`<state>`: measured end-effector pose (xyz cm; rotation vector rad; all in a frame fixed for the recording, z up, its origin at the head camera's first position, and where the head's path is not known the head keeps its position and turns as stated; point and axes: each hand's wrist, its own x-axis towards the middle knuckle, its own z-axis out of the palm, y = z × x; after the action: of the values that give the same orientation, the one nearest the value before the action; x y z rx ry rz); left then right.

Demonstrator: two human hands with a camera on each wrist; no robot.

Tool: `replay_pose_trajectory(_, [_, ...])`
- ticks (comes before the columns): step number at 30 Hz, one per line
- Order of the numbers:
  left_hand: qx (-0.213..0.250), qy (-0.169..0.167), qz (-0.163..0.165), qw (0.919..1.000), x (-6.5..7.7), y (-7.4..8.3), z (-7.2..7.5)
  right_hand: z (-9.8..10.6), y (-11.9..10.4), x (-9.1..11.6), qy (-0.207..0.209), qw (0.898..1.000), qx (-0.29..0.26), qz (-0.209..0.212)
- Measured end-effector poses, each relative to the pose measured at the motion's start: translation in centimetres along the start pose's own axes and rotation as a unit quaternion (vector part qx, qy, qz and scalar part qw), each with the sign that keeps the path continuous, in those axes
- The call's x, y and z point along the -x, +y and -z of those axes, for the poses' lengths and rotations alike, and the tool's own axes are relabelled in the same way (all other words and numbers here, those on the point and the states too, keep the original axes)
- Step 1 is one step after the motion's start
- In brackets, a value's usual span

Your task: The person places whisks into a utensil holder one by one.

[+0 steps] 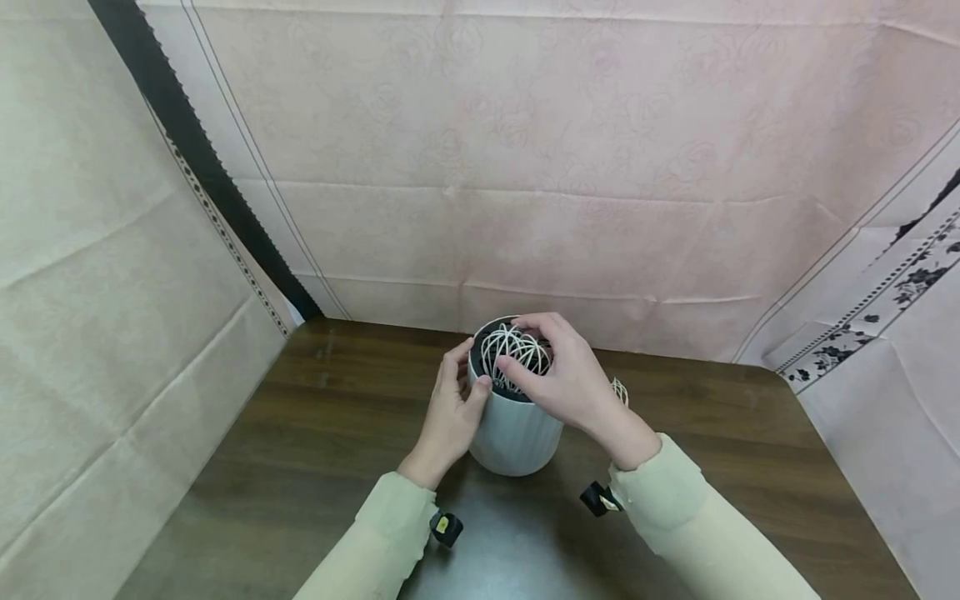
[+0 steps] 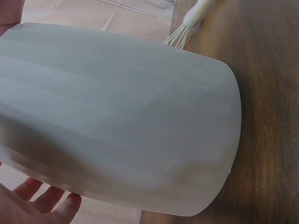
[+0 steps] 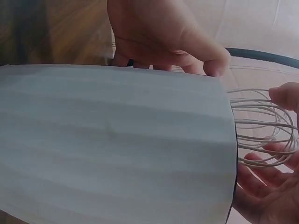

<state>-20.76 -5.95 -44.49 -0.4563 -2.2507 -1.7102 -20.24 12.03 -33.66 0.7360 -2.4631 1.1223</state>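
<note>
A white ribbed pot point(image 1: 516, 442) with a dark interior stands upright on the table. The wire loops of a whisk point(image 1: 510, 346) stick up out of its mouth; the rest of that whisk is hidden inside. My left hand point(image 1: 453, 400) grips the pot's left side near the rim, thumb toward the front. Over the mouth, my right hand point(image 1: 562, 371) holds the whisk's loops between thumb and fingers, as the right wrist view shows with the loops point(image 3: 261, 123). In the left wrist view the pot's wall point(image 2: 126, 107) fills most of the picture.
A second whisk point(image 2: 196, 14) with a white handle lies on the wooden table point(image 1: 337, 450) beyond the pot; only its wires point(image 1: 620, 392) show past my right wrist in the head view. Pale cloth point(image 1: 525, 167) hangs behind the table and along both sides.
</note>
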Motion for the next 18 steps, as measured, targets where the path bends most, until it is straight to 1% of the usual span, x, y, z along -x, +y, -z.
replay_pose_trajectory(3, [-0.003,0.001,0.001,1.0,0.0,0.0,0.0,0.1,-0.1,0.1,-0.002,1.0,-0.022,-0.013])
replay_pose_trajectory(8, [0.002,0.005,-0.002,1.0,0.0,0.0,0.0,0.7,0.2,0.3,0.008,0.996,-0.08,-0.031])
replay_pose_trajectory(14, [0.014,0.006,-0.001,0.9999,0.0,0.1,-0.1,2.6,0.7,1.1,0.023,0.991,-0.122,-0.045])
replay_pose_trajectory(18, [0.018,0.007,0.002,0.9998,0.0,0.1,0.0,4.2,-0.1,1.9,0.03,0.99,-0.125,-0.051])
